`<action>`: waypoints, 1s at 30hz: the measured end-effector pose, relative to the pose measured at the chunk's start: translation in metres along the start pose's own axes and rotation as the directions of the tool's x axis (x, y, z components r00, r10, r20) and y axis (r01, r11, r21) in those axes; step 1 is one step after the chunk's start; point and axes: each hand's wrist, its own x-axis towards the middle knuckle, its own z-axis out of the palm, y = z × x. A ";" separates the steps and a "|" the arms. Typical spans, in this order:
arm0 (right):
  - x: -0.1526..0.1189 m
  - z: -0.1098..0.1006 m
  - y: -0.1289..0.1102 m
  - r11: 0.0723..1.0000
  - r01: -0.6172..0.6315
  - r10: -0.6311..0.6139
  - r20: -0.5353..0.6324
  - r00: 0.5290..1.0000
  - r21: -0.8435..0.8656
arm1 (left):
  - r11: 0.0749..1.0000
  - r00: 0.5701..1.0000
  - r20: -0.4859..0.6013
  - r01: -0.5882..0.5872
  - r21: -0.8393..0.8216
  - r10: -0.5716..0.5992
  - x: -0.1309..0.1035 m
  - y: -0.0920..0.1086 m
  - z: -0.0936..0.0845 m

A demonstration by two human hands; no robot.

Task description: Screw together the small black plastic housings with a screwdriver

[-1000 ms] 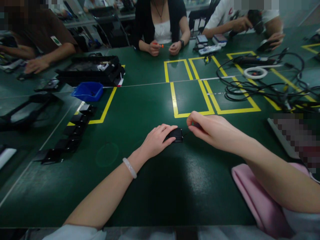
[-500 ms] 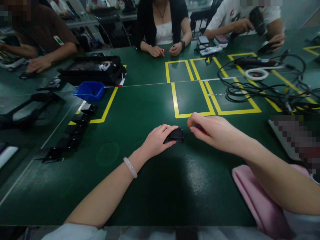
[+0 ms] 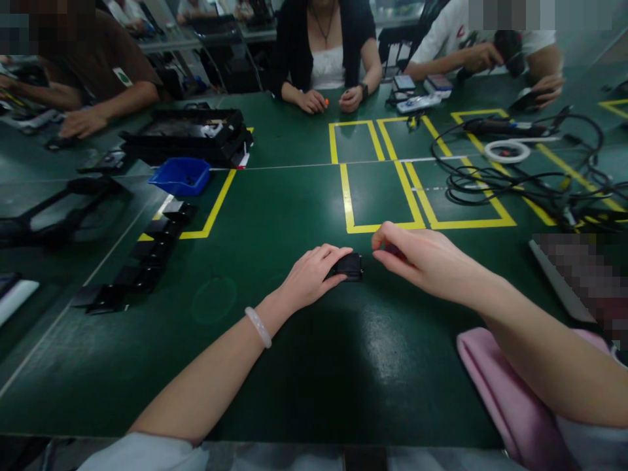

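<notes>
A small black rectangular box-shaped part (image 3: 350,267) lies on the green table in front of me. My left hand (image 3: 314,275) grips its left end, with fingers over the far side and thumb on the near side. Just off the part's right end, my right hand (image 3: 417,255) hovers with its fingers curled in a pinch. Something dark shows inside that curl, but its kind is hidden. A tiny metallic detail sits on the part's right edge.
Several similar black parts (image 3: 147,255) stand in a row at left, below a blue bin (image 3: 181,176) and a black tray (image 3: 189,134). Coiled black cables (image 3: 471,183) lie at right, near a pink cloth (image 3: 510,386). Co-workers sit across the table.
The thin dark line between my right fingers and the black part no longer shows. Both hands keep nearly the same pose, while the whole view has shifted slightly.
</notes>
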 end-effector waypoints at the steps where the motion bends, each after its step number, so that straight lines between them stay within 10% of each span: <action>1: 0.000 0.001 0.000 1.000 -0.005 0.005 0.001 1.000 -0.002 | 1.000 1.000 0.001 0.000 0.000 0.000 0.000 0.000 0.000; 30: 0.001 0.005 -0.002 1.000 -0.018 0.018 -0.016 1.000 -0.002 | 1.000 1.000 -0.012 0.018 -0.011 -0.019 0.000 -0.007 0.000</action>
